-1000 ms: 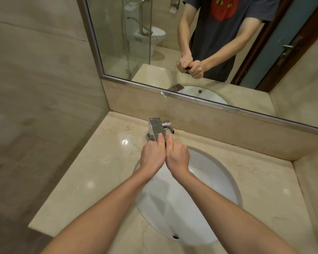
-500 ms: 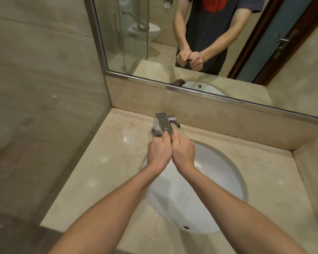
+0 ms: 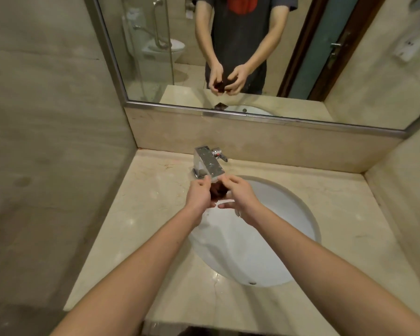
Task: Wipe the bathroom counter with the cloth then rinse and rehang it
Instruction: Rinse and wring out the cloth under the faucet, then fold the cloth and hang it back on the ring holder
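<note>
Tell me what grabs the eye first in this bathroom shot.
The left hand and right hand hold a small dark cloth between them, just under the chrome tap and over the white sink. Behind the counter, the mirror shows the same grip from the front.

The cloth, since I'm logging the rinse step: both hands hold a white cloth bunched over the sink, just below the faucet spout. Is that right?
Not quite. The head view shows the cloth is dark reddish-brown, not white. The rest stands: the left hand and right hand hold it bunched over the sink, just below the faucet spout.
</note>
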